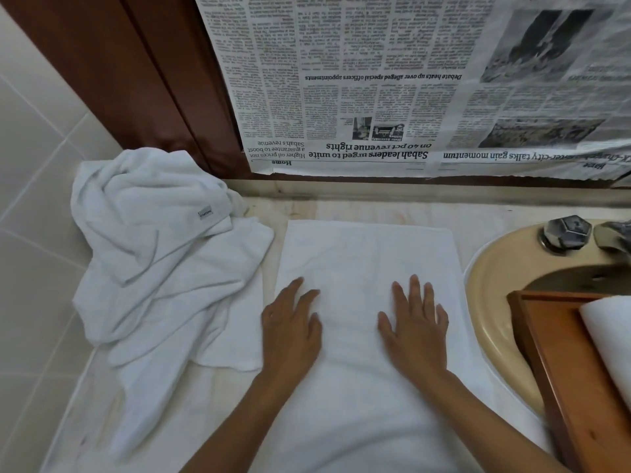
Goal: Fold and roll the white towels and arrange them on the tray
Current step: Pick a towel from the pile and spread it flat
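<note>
Bathroom counter (341,206) has your white towel (365,254) spread flat in the middle. Your left hand (290,331) and right hand (415,331) both lie palm-down on it, fingers straight, gripping nothing. Crumpled towels (153,240) are heaped just to its left. Off right, the wooden tray (560,363) sits over the sink (495,302) with a rolled towel (611,339) on it.

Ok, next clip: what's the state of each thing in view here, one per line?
flat towel: laid out flat on the counter, not rolled
left hand: open, fingers straight, pressing on the flat towel
right hand: open, pressing on the flat towel
crumpled towel pile: heaped unfolded at the counter's left
rolled towel: rolled, lying in the tray
tray: resting over the sink, partly out of frame
tap: no water visible
</note>
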A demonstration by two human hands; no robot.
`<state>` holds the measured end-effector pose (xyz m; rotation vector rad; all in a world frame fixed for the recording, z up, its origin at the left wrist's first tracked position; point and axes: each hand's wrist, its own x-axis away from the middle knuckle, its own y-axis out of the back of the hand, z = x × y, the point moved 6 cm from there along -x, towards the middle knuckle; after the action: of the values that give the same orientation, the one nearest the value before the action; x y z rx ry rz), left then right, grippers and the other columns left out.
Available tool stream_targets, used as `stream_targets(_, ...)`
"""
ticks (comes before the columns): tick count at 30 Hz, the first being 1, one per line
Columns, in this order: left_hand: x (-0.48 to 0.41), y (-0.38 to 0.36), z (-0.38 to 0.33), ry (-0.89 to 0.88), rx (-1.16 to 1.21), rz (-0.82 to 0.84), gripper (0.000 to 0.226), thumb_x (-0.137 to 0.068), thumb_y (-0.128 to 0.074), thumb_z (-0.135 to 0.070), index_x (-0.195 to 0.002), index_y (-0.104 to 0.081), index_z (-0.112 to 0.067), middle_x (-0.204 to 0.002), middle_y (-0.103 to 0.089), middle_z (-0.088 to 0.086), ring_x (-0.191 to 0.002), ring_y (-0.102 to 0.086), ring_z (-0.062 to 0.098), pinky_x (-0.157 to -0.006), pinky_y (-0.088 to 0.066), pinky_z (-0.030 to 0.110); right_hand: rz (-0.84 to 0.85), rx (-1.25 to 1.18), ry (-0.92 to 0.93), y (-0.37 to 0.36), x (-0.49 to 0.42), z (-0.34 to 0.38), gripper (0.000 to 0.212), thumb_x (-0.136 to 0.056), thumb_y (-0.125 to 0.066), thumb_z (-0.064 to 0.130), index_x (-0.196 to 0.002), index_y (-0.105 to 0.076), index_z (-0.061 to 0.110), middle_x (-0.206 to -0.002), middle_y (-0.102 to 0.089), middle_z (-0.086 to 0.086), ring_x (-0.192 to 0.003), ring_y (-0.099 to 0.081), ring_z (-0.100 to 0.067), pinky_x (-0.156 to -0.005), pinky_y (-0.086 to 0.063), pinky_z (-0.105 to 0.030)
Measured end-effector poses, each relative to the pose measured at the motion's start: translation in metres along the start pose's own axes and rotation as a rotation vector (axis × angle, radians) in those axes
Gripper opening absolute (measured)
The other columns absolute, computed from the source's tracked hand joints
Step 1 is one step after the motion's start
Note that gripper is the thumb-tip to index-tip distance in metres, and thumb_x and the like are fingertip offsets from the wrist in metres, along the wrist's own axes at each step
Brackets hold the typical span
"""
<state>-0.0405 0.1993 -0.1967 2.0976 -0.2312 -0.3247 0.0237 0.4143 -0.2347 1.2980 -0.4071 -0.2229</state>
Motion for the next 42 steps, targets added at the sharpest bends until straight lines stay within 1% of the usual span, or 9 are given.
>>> stream_targets(4,-0.053,-0.043,-0.007,0.039,-0.217,0.153,0.054,-0.094,-0.031,-0.041,-0.141,-0.049,-0.024,-0.157,-0.033,0.009,-0.143,-0.033,0.029,-0.108,-0.034,0.048,0.070,0.052,0.113,0.004,-0.019,0.000,0.073,-0.087,0.006,0.065,-0.155,0.005,0.037,-0.163,0.020,0.003,-0.149,0.021,-0.021,-0.120,-0.001,-0.044)
stream_targets(7,-0.092,-0.057,0.006,0.064,-0.266,0.203,0.055,-0.100,-0.025,-0.048,-0.152,-0.029,-0.031,-0.164,-0.010,0.003,-0.151,-0.008,0.024,-0.117,-0.018,0.043,0.047,0.046,0.122,0.014,-0.054,-0.015,0.069,-0.090,0.002,0.064,-0.155,0.000,0.042,-0.163,0.017,0.007,-0.150,0.019,-0.018,-0.119,-0.001,-0.042)
stream_targets(12,-0.118,-0.058,0.021,0.086,-0.349,0.188,0.063,-0.095,-0.013,-0.058,-0.154,-0.018,-0.037,-0.165,-0.003,-0.003,-0.151,-0.003,0.020,-0.118,-0.013,0.040,-0.010,0.078,0.059,0.030,-0.118,-0.041,0.066,-0.094,-0.007,0.062,-0.155,-0.010,0.039,-0.166,0.003,0.003,-0.152,0.007,-0.021,-0.119,-0.007,-0.044)
stream_targets(17,-0.124,-0.051,0.035,0.264,-0.288,0.181,0.066,-0.100,-0.025,-0.053,-0.156,-0.012,-0.020,-0.165,0.000,0.003,-0.151,-0.001,0.021,-0.121,-0.008,0.040,-0.020,-0.007,-0.066,0.039,-0.139,-0.055,0.060,-0.102,-0.023,0.051,-0.157,-0.015,0.026,-0.166,0.001,-0.003,-0.151,0.004,-0.027,-0.120,-0.008,-0.046)
stream_targets(20,-0.102,-0.047,0.032,0.341,-0.238,0.288,0.072,-0.100,-0.031,-0.051,-0.156,-0.006,-0.013,-0.164,0.006,0.007,-0.151,0.005,0.020,-0.121,-0.002,0.040,-0.039,-0.087,-0.144,0.038,-0.102,-0.047,0.061,-0.102,-0.026,0.048,-0.154,-0.023,0.017,-0.164,-0.004,-0.013,-0.151,0.002,-0.031,-0.121,-0.009,-0.046)
stream_targets(25,0.015,-0.035,0.007,0.092,-0.231,0.234,0.071,-0.093,-0.024,-0.056,-0.151,-0.033,-0.015,-0.161,-0.019,0.005,-0.148,-0.021,0.023,-0.115,-0.015,0.040,-0.010,-0.175,-0.067,0.011,0.035,-0.012,0.071,-0.095,-0.017,0.057,-0.155,-0.025,0.018,-0.165,-0.005,-0.009,-0.151,0.002,-0.026,-0.121,-0.005,-0.041)
stream_targets(29,0.097,-0.025,0.015,0.070,-0.216,0.293,0.065,-0.096,-0.020,-0.057,-0.155,-0.018,-0.029,-0.164,0.001,-0.009,-0.149,0.006,0.010,-0.114,-0.001,0.034,0.031,-0.110,-0.091,-0.008,0.106,-0.016,0.076,-0.091,-0.008,0.060,-0.156,-0.021,0.023,-0.165,-0.002,-0.007,-0.151,0.006,-0.024,-0.121,-0.002,-0.042)
stream_targets(34,0.147,-0.021,0.014,0.041,-0.219,0.322,0.064,-0.097,-0.025,-0.055,-0.155,-0.016,-0.033,-0.164,0.008,-0.011,-0.150,0.010,0.011,-0.114,-0.003,0.032,-0.011,0.017,-0.077,-0.018,0.151,-0.034,0.066,-0.096,-0.024,0.052,-0.152,-0.033,0.018,-0.162,-0.021,-0.013,-0.148,-0.020,-0.032,-0.113,-0.021,-0.050)
stream_targets(42,0.162,-0.009,0.020,-0.033,-0.237,0.275,0.061,-0.097,-0.028,-0.054,-0.154,-0.025,-0.033,-0.164,-0.002,-0.010,-0.151,-0.004,0.014,-0.113,-0.013,0.031,-0.074,0.074,-0.073,-0.025,0.170,-0.035,0.065,-0.098,-0.022,0.052,-0.156,-0.024,0.022,-0.165,-0.009,-0.007,-0.152,-0.007,-0.025,-0.117,-0.013,-0.045)
